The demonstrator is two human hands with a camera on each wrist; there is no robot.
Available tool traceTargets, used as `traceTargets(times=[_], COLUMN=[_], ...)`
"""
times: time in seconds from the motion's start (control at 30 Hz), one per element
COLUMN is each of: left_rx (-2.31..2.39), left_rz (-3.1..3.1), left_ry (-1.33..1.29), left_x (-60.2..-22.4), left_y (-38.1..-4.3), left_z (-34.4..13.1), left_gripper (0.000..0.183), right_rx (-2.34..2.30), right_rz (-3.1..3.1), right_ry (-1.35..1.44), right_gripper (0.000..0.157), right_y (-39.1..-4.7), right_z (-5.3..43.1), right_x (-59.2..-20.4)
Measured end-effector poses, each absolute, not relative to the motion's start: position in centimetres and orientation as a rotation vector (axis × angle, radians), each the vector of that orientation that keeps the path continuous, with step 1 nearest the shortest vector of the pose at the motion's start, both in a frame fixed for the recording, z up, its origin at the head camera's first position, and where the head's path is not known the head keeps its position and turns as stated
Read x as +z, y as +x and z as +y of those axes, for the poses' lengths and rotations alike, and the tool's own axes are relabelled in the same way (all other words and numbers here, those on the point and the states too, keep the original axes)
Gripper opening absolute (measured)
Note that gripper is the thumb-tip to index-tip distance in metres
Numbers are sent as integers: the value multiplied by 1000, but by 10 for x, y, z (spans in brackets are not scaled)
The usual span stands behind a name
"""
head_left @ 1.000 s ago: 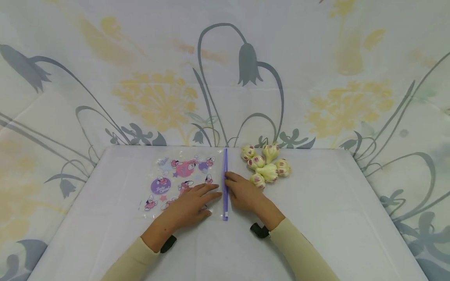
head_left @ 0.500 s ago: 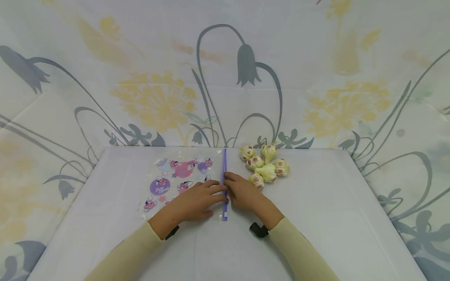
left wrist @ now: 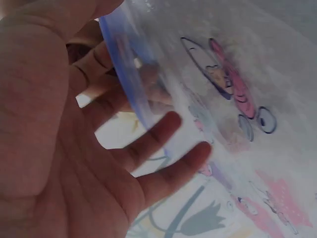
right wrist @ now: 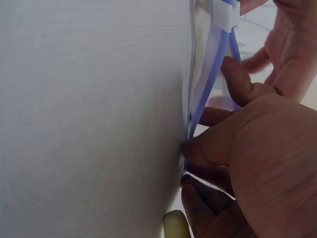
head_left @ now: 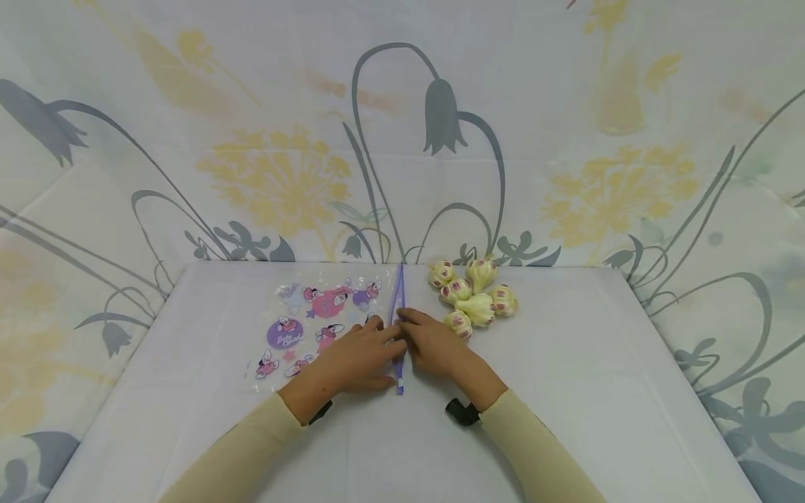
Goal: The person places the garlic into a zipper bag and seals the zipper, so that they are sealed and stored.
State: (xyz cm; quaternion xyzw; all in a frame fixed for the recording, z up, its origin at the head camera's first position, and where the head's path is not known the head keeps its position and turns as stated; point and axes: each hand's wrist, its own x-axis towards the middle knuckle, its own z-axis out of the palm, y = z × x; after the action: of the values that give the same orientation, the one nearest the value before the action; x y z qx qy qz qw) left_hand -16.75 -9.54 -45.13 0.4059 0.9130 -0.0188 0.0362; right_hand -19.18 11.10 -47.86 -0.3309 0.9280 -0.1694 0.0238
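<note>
A clear zip bag [head_left: 284, 332] with pink and purple cartoon prints lies flat on the table, its purple zip edge [head_left: 400, 283] toward the right. The left hand [head_left: 361, 356] lies over the bag's right part and pinches the upper strip of the zip edge; its outer fingers are spread in the left wrist view. The right hand [head_left: 434, 344] holds the same edge from the other side, with thumb and fingertips [right wrist: 193, 148] on it. Between the hands the two purple strips part in a narrow gap. A white slider [right wrist: 226, 16] sits on the edge near its front end.
Several garlic bulbs [head_left: 476, 307] lie in a cluster just right of the bag, close behind the right hand. White cloth covers the table [head_left: 566, 377]. A flower-printed curtain [head_left: 402, 140] hangs along the back and both sides.
The left hand has moved right across the bag onto the zip edge, beside the right hand. The purple strips have come apart, the upper one shifting left. The right hand stays in place.
</note>
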Motion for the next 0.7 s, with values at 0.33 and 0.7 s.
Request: traceTargets(times=[0.33,0.7], left_rx=[-48,-54], left_rz=[2822,2974], left_ry=[1090,1056], left_x=[-447,-449], left_y=[-165,-154], left_z=[-88,-88], left_gripper=[47,49], right_rx=[-541,-520], right_rz=[2861,2862], right_ry=[-997,-980], right_gripper=[36,39], right_y=[-191,-191], right_z=[110,109], right_x=[-478,-478])
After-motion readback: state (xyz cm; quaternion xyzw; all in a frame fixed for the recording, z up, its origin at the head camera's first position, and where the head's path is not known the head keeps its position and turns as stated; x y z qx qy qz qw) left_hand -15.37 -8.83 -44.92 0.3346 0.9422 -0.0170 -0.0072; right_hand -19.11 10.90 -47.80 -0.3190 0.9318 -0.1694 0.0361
